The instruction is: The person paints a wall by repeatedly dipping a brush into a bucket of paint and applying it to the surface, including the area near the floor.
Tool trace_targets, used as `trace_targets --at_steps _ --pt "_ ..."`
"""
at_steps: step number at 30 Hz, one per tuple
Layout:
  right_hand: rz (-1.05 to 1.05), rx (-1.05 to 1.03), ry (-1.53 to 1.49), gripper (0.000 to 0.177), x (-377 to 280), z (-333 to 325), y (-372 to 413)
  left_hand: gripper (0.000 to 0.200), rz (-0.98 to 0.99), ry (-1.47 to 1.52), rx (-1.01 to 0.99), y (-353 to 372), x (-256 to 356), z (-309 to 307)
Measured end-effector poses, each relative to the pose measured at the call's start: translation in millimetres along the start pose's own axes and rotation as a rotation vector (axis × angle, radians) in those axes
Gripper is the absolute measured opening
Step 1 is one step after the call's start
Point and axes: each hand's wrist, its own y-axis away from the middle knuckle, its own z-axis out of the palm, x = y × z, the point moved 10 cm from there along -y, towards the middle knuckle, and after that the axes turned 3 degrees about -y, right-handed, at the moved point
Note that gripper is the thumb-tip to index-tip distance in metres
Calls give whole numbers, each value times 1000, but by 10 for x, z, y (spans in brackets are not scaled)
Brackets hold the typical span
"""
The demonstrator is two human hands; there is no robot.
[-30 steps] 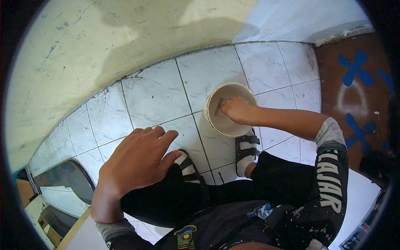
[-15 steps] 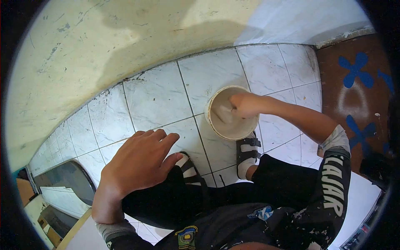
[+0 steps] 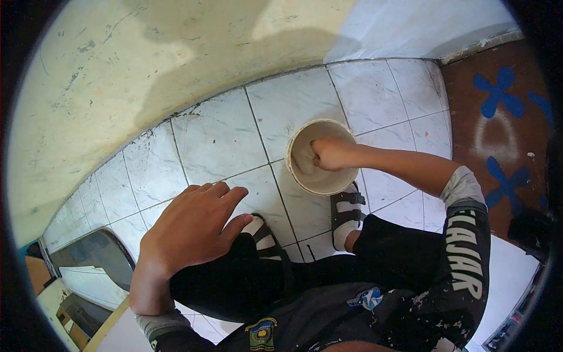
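Note:
A white round bucket [image 3: 291, 171] stands on the tiled floor in front of my feet. My right hand [image 3: 333, 154] reaches down inside it with the fingers curled closed. Pale, whitish material [image 3: 304, 159] shows beside the knuckles against the bucket's inner wall, and whatever the fingers grip is hidden. Over my left knee hangs my left hand [image 3: 193, 226], palm down, fingers loosely bent and thumb held apart, holding nothing.
Beyond the bucket runs a scuffed yellow wall [image 3: 193, 53]. A brown panel with blue flower shapes [image 3: 498, 94] is at the right. My sandalled feet [image 3: 347, 217] flank the near side of the bucket. A mirror-like panel [image 3: 97, 258] lies at lower left.
My right hand has moved a little left inside the bucket, toward its inner wall. My left hand stays nearly where it was.

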Motion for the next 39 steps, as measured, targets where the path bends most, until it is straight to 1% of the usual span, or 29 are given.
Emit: trace_targets --at_steps 8,10,14,16,17,19,20,22,26,28,29,31,32,34,39 --pt "10 -21 103 26 90 142 -160 40 -4 3 4 21 -5 -8" --pt "-76 53 85 21 -109 46 -85 40 0 18 11 16 -9 -16" --pt "-48 100 57 19 -172 112 -123 40 -1 6 6 7 -4 -17" --pt "-110 96 163 15 -302 61 -92 40 3 9 8 10 -8 -15" --pt "-112 100 162 15 -299 10 -48 40 2 5 9 18 -8 -19" --pt "-123 9 172 23 -486 -232 234 39 3 16 13 39 -5 -24" --pt "-126 9 173 23 -459 -242 276 39 0 15 15 50 -18 -22" --pt "-96 67 169 34 -333 -334 419 40 -9 7 4 61 -41 -1" --pt "-58 86 140 31 -293 -635 912 41 -9 -3 13 47 -32 -31" --pt "-130 128 235 34 -297 -721 1086 41 -8 9 -5 24 -27 -12" --pt "-129 130 236 34 -242 -719 1139 41 -7 8 -4 14 -26 -14" --pt "-205 232 190 34 -213 -801 1276 41 -14 -7 -13 -1 -31 -7" --pt "-204 233 192 34 -147 -787 1325 41 -13 -7 -11 -8 -25 -16" --pt "-333 377 86 34 -116 -874 1476 41 -36 15 -30 -20 -31 -16" --pt "-325 401 0 28 206 -807 1591 42 -39 3 -27 -61 -17 -17"
